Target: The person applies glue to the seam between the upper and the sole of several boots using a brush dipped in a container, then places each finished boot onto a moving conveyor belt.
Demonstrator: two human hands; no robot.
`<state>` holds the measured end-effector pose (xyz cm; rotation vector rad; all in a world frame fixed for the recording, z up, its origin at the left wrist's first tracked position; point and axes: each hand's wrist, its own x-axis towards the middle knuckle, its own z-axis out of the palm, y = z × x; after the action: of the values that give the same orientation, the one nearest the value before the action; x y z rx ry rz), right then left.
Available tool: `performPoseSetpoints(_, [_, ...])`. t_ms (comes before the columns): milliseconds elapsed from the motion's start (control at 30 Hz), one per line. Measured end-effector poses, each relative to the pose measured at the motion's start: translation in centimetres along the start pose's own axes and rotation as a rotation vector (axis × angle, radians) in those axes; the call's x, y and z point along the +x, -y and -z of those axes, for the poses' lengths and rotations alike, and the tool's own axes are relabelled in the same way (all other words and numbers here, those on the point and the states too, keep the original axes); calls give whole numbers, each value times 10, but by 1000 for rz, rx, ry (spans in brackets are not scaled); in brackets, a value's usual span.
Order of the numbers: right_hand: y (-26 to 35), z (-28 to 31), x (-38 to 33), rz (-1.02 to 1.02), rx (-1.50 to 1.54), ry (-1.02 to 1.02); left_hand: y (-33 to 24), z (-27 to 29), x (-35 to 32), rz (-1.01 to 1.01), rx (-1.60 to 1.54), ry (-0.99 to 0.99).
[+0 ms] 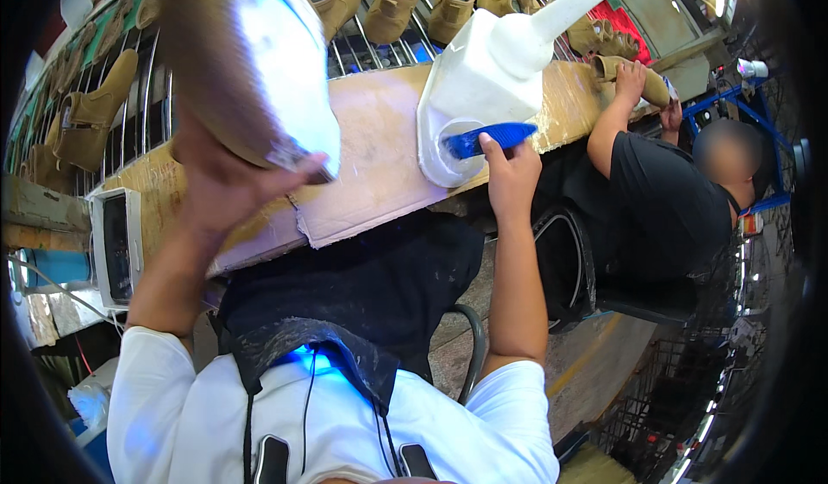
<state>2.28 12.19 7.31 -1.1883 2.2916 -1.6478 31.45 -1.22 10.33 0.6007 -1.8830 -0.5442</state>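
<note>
My left hand (222, 178) grips a tan boot (203, 61), raised close to the camera and blurred by motion. Its sole side, turned to the right, glares white and bluish. Between the thumb and fingers of my right hand (515, 169) is a blue brush (496, 139), held level. The brush is over the round opening low on a white plastic jug (474, 74), which has a long spout at its top right. Whether its bristles touch what is inside cannot be made out. The jug rests on a cardboard-covered bench (371, 199).
Beyond the bench, a rack of metal rods (358, 53) carries several tan boots (398, 5). At the right, another person (660, 191) in black handles a tan boot (653, 87). A white-framed box (116, 247) stands at the bench's left end; a black chair (561, 268) is at right.
</note>
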Motion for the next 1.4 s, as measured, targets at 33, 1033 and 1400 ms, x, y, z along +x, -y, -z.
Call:
performPoseSetpoints(33, [0, -6, -6, 72, -3, -55, -1, -7, -9, 114, -56, 38])
performPoseSetpoints(1033, [-32, 18, -27, -250, 456, -39, 34, 7, -40, -125, 143, 387])
performPoseSetpoints(1400, [33, -83, -89, -537, 1019, 140, 32, 7, -84, -263, 240, 309])
